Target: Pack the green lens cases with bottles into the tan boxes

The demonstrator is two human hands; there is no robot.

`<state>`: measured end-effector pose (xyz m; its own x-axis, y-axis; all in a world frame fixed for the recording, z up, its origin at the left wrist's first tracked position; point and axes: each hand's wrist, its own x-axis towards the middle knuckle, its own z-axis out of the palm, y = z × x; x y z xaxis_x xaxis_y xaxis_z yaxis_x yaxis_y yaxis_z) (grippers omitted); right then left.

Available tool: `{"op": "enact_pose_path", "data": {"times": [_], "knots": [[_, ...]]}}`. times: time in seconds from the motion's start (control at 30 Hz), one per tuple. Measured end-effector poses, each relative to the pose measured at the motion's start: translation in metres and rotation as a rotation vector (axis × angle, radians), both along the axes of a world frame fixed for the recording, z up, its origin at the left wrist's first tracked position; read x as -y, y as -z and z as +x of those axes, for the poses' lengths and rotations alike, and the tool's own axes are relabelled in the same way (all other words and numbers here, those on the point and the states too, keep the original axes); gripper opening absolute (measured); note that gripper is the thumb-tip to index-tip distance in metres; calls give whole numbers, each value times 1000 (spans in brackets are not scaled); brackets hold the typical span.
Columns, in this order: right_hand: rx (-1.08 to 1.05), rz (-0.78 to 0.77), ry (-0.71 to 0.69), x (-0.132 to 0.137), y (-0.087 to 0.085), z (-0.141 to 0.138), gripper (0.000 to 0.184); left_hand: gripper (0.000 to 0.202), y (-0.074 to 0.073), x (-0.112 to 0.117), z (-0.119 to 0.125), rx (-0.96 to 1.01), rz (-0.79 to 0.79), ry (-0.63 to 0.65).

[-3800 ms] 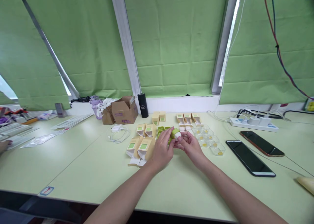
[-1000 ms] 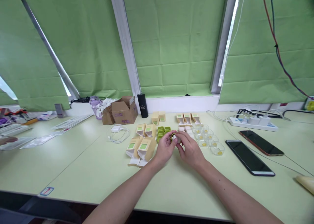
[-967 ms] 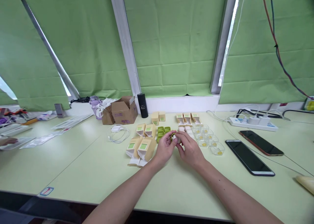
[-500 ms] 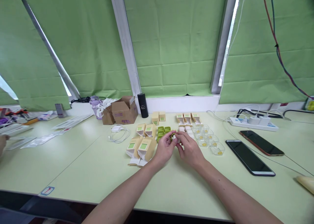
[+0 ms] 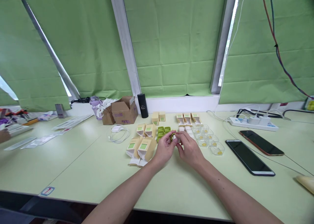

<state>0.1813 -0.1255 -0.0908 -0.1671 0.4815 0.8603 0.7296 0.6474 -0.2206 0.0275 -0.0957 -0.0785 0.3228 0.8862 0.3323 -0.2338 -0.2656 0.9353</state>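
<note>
Both hands meet over the middle of the pale green table (image 5: 73, 165). My left hand (image 5: 165, 150) and my right hand (image 5: 190, 150) pinch one small green and white jar (image 5: 174, 138) between their fingertips, just above the table. Behind the fingers stands a cluster of green jars (image 5: 163, 131). Open tan cartons with green labels (image 5: 143, 147) lie to the left of my left hand. Clear lids with yellow centres (image 5: 208, 140) sit to the right of my right hand.
Two phones (image 5: 249, 158) lie at the right, with a white power strip (image 5: 253, 123) behind them. A brown cardboard box (image 5: 124, 111), a black cylinder (image 5: 142, 105) and a coiled white cable (image 5: 119, 133) stand at the back. Another person's hand (image 5: 3, 135) shows at the far left edge.
My hands stay almost still on the small jar; 3.8 s ago its green cap was turned more into view. The other person's hand at the far left has shifted.
</note>
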Motion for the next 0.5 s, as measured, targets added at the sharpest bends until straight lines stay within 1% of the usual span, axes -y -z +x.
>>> {"op": "enact_pose_path", "data": {"times": [0.2, 0.37, 0.43, 0.5], "knots": [[-25, 0, -9, -1, 3, 2, 44, 66, -2, -1, -2, 25, 4, 40], [-51, -98, -74, 1, 2, 5, 47, 68, 2, -6, -4, 52, -30, 54], [-60, -141, -98, 2, 2, 6, 53, 71, 4, -8, -4, 58, -57, 65], [-83, -177, -94, 2, 3, 5, 60, 74, 5, -10, -5, 68, -92, 79]]}}
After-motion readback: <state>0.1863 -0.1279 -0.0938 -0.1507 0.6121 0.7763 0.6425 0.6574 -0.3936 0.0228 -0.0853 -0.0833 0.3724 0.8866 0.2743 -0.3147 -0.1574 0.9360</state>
